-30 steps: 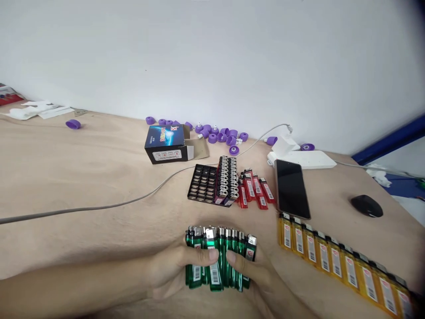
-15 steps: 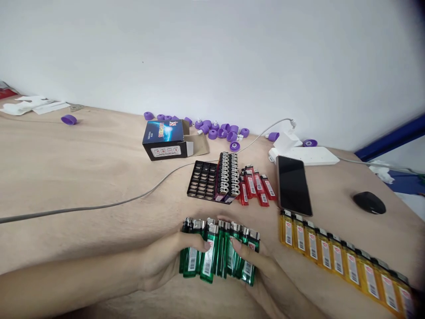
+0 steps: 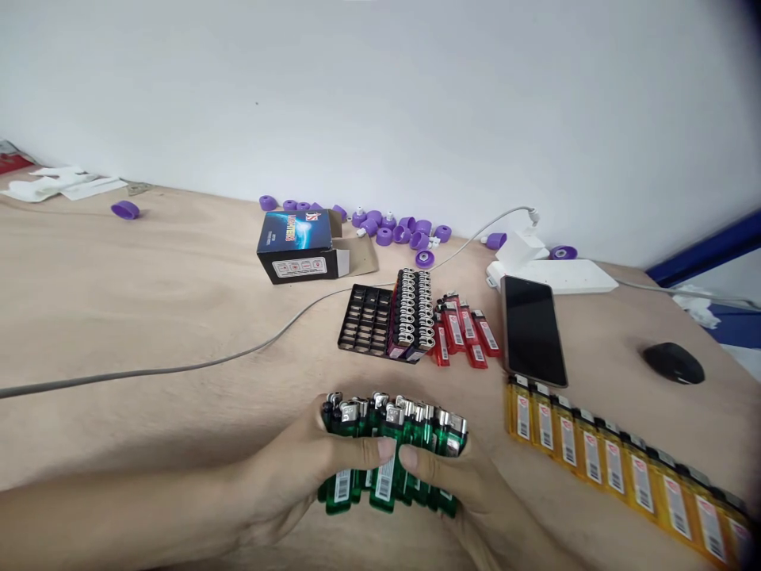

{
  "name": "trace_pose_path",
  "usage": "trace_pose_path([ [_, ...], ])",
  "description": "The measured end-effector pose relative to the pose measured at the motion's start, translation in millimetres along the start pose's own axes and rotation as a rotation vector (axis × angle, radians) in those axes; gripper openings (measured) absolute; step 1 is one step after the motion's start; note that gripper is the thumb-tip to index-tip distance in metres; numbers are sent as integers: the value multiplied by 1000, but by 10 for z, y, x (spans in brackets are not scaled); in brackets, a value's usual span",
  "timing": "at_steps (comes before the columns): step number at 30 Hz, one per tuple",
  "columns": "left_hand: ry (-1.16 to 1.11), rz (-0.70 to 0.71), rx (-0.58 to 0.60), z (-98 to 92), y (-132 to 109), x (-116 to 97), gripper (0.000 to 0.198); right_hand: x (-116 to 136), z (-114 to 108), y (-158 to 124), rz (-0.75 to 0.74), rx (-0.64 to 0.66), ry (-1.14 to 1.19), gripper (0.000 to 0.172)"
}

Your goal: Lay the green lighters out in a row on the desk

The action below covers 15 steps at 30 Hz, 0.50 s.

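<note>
A bunch of several green lighters [image 3: 386,444] stands bundled upright near the table's front edge. My left hand [image 3: 297,480] wraps it from the left, thumb across the front. My right hand [image 3: 469,492] presses it from the right, fingers closed on the bundle. Beyond them a black tray [image 3: 365,319] holds rows of dark lighters [image 3: 412,313] in its right part. Loose red lighters [image 3: 460,333] lie beside the tray. A long row of yellow lighters [image 3: 612,468] lies flat to the right.
On the wooden table [image 3: 148,301] are a dark phone [image 3: 532,329], a white power strip [image 3: 556,275], a black mouse [image 3: 674,362], a blue and black carton [image 3: 300,247], purple caps [image 3: 392,230] by the wall and a grey cable [image 3: 178,369].
Both hands have squeezed the green lighters into a tighter bundle and shifted their grip, thumbs now meeting across the front. The view moved slightly.
</note>
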<state>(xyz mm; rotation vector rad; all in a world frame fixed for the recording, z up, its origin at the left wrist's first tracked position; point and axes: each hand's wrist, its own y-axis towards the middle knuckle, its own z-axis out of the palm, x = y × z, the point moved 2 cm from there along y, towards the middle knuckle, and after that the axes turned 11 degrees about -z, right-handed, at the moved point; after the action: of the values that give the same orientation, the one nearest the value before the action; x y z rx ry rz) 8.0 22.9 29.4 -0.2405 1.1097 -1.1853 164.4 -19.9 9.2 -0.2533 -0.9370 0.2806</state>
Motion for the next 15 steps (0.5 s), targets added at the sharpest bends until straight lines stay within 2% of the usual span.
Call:
trace_pose_path([
  [3,1,31,25,-2,-16,-6,40,12,10,-8,-35,-51,-30,67],
  [6,-38,3,44,-26,-28,-5,40,1,-20,-21,-24,-97,-25,65],
  [9,-169,-39,111,-32,-17,1,48,1,-33,-36,-10,-79,-2,63],
  [12,-245,-24,184,-11,15,20,55,18,0,-58,20,-58,-22,64],
  [15,-260,20,177,-9,50,58,50,17,28,-68,58,-93,-50,69],
])
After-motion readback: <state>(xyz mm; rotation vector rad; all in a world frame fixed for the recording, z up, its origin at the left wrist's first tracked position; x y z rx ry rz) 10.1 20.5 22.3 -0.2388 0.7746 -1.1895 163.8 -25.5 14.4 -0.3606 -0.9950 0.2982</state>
